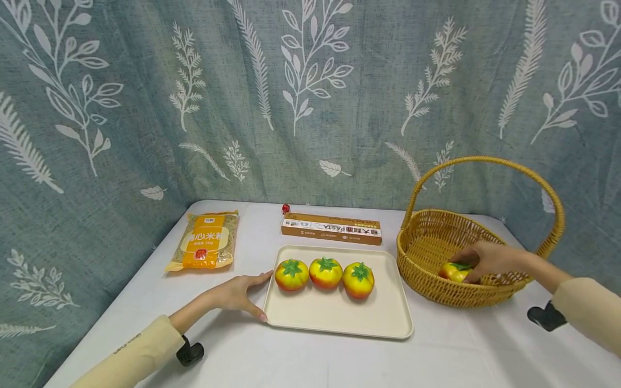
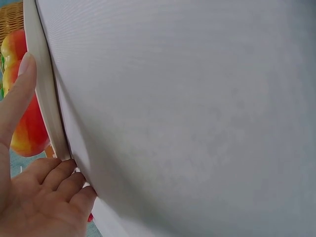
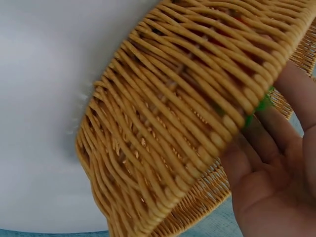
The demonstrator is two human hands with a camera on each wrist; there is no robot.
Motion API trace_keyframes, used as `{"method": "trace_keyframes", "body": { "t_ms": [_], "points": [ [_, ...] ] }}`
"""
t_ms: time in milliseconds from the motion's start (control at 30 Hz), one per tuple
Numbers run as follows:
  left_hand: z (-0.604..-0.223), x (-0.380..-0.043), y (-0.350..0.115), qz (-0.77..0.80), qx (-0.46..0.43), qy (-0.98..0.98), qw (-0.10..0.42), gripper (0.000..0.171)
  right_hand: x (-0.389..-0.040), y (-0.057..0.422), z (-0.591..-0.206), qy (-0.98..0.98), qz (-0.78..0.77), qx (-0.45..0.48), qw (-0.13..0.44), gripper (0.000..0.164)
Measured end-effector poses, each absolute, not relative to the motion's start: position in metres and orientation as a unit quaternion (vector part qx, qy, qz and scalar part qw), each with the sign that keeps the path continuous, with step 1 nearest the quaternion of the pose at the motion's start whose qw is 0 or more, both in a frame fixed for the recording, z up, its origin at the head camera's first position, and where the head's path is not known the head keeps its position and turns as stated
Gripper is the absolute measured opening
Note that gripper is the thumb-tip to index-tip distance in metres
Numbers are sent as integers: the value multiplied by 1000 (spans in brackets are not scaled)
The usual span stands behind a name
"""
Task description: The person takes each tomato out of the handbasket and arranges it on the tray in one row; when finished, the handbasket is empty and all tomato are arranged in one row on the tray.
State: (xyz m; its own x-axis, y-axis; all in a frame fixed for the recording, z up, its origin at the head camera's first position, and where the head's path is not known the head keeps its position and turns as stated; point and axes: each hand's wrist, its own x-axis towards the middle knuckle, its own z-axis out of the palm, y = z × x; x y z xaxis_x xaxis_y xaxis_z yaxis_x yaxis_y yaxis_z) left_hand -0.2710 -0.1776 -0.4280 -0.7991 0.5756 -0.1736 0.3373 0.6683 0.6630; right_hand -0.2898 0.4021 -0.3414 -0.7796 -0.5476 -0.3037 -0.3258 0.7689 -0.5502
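Observation:
A cream tray carries three yellow-red tomatoes with green star-shaped tops: a left one, a middle one and a right one. At the tray's left edge is my left hand, thumb and fingers spread apart; in the left wrist view the thumb lies over the rim and the fingertips touch its side. My right hand reaches into a wicker basket and grips another tomato low inside it. The basket's weave hides most of that tomato in the right wrist view.
Behind the tray lies a long pasta box, with a small red object beyond it. A yellow bag of grain-like food lies at the back left. The basket's tall handle arches above the right forearm. A patterned curtain hangs behind the table.

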Motion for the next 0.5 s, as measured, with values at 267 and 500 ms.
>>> {"method": "trace_keyframes", "body": {
  "t_ms": [267, 500],
  "points": [
    [-427, -270, -178, 318, 255, 894, 187, 107, -290, 399, -324, 927, -200, -236, 214, 62],
    [-427, -270, -178, 318, 258, 892, 189, 107, -289, 399, -314, 931, -200, -231, 201, 66]
  ]
}}
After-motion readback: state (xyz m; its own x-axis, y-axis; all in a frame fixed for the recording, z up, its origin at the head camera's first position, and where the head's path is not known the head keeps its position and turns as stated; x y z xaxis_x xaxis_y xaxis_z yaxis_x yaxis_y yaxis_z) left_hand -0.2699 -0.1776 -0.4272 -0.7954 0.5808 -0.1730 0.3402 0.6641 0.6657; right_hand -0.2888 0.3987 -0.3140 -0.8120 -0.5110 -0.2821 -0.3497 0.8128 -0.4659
